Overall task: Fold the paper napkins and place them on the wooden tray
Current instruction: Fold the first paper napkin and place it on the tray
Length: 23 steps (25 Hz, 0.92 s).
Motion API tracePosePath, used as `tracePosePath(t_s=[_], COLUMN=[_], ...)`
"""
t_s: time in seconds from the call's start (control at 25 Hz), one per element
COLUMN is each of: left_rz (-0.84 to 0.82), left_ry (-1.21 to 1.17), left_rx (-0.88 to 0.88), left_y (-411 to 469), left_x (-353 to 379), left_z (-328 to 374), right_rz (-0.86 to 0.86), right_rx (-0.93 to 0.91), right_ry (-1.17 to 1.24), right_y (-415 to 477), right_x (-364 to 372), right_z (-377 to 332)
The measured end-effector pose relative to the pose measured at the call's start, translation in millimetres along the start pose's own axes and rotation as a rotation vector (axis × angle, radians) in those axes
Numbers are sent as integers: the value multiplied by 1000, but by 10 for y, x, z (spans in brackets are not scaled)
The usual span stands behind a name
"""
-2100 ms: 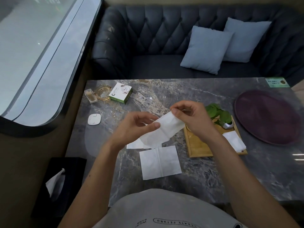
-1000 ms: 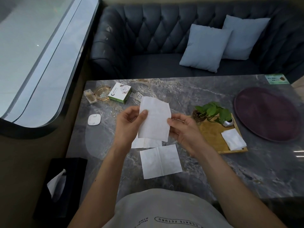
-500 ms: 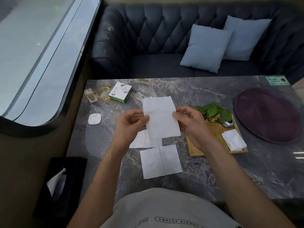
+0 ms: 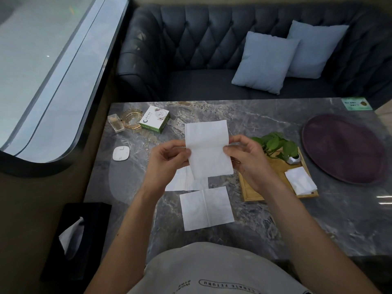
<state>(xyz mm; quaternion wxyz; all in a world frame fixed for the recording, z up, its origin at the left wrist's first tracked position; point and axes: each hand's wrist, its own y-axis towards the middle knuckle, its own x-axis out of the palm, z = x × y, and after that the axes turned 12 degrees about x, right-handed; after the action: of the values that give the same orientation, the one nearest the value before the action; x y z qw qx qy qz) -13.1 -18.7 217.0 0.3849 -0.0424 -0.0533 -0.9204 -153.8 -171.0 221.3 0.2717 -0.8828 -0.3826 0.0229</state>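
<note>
We have our left hand (image 4: pixel 167 160) and right hand (image 4: pixel 246 160) raised above the grey marbled stone worktop (image 4: pixel 275 219), each with its grip pinched on one side edge of a white rectangular paper napkin (image 4: pixel 207 149), thumbs in front and fingers behind, at about the middle of its height where a faint crease runs across. The napkin hangs upright between the hands with its long axis running up and away from us, the upper half standing above the pinch points and the lower half drooping below. The rectangular wooden tray (image 4: pixel 254 192) lies to the right of the held napkin and below it, partly hidden behind the right hand, so we judge the right hand the nearer one for setting the piece down once it is folded across that crease. A folded white napkin (image 4: pixel 300 180) already rests on the tray's near right corner, and a small green leafy plant in a silver pot (image 4: pixel 277 145) stands at its far end, leaving bare wood between them. On the worktop just below our hands lie a flat square white napkin (image 4: pixel 206 207) and another white napkin (image 4: pixel 182 181) partly covered by the held one; both seem to wait their turn. Further right sits a round dark purple mat (image 4: pixel 343 149), and behind the worktop a dark tufted sofa (image 4: pixel 212 49) with pale blue cushions (image 4: pixel 265 60).
</note>
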Motion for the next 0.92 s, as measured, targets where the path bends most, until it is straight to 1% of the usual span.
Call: tracePosePath(t_s=[0.24,0.52,0.72,0.92], left_rz=[-19,-18,31,-34], left_ry=[32,39,-43,92], left_rx=[69,97,2,26], left_y=[1,11,24,29], left_x=[-3,27,59,136], left_z=[3,61,104,115], right_rz=[-5,-2,5,1], right_rx=[-37,-90,-147,-185], right_ry=[-20,-26,-79,-122], right_y=[-27,-19,-27,-37], right_x=[9,14,29,52], right_z=[-29,-30,-26,-20])
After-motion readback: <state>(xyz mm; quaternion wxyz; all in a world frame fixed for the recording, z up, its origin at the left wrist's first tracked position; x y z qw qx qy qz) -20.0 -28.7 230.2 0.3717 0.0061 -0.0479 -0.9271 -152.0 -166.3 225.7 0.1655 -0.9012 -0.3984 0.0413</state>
